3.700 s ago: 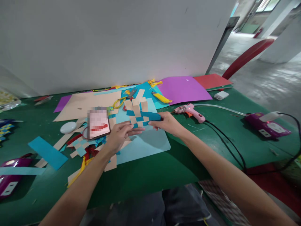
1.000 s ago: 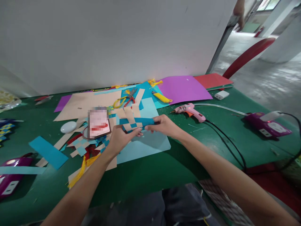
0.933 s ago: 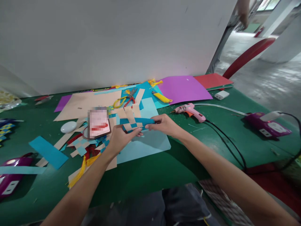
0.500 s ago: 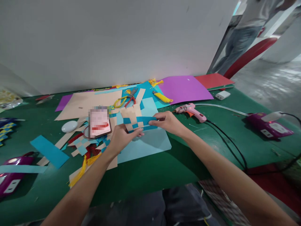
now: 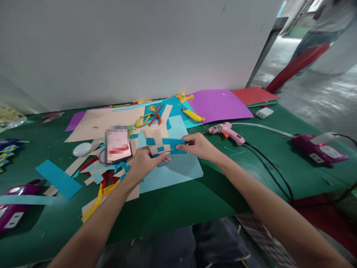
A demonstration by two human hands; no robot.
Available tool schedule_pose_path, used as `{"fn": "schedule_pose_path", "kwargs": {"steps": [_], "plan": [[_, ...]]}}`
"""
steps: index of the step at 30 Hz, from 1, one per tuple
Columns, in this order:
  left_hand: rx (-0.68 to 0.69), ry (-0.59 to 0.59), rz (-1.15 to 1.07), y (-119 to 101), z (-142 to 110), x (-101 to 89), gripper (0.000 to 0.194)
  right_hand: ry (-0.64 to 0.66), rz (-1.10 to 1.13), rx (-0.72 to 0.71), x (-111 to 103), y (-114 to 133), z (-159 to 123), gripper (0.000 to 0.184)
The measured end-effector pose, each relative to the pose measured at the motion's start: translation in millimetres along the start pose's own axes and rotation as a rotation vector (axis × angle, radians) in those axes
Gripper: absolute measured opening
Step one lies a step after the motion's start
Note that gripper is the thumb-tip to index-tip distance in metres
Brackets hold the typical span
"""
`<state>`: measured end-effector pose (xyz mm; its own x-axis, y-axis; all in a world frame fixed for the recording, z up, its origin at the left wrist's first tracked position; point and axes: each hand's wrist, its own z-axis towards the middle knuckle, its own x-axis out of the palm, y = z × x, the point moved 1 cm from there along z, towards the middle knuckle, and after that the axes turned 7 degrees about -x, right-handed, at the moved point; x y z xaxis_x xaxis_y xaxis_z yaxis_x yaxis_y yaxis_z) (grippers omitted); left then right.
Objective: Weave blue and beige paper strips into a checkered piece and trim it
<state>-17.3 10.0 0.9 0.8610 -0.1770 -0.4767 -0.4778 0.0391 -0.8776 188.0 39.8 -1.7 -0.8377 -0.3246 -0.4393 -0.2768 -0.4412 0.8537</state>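
Observation:
Woven blue and beige paper strips [image 5: 158, 140] are held up between both hands, over a light blue paper sheet [image 5: 178, 173] on the green table. My left hand [image 5: 147, 160] is closed on the lower left edge of the weave, thumb on top. At the right, my right hand [image 5: 196, 144] pinches the ends of the blue strips [image 5: 174, 142]. Beige strip ends stick up from the weave at the back. Just behind lie red-handled pliers [image 5: 156, 116] and yellow-handled scissors [image 5: 142, 121].
A pink glue gun [image 5: 228, 133] lies right of my right hand, its black cord running to a purple power strip [image 5: 320, 149]. Left are a phone [image 5: 119, 143], paper scraps and a white oval object [image 5: 82, 149]. A person [image 5: 320, 41] stands beyond a red chair [image 5: 298, 67].
Both hands keep their hold on the woven strips, with only a very slight shift. In the background, the person has moved to the right.

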Motion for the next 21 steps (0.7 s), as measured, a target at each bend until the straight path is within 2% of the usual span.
{"fn": "schedule_pose_path", "kwargs": {"steps": [3,7,10,13,18,21], "plan": [[0.005,-0.011,0.046,4.2,0.6,-0.6,0.026,-0.009,0.043,-0.006,2.2,1.8,0.6,0.029],[-0.005,-0.022,0.062,7.4,1.1,0.1,0.026,-0.033,0.003,0.004,3.5,2.2,0.9,0.032],[0.010,-0.026,0.083,10.1,1.5,1.2,0.024,-0.034,-0.034,-0.029,3.2,0.4,0.5,0.026],[0.023,-0.029,0.065,12.6,1.9,2.1,0.022,-0.047,-0.051,-0.074,2.8,-1.2,0.1,0.020],[0.042,0.005,-0.023,10.6,1.7,3.0,0.022,-0.048,-0.103,-0.114,3.8,-0.4,0.2,0.019],[0.030,0.011,-0.002,8.8,1.7,2.2,0.023,-0.041,-0.121,-0.122,4.6,0.5,0.0,0.017]]}}
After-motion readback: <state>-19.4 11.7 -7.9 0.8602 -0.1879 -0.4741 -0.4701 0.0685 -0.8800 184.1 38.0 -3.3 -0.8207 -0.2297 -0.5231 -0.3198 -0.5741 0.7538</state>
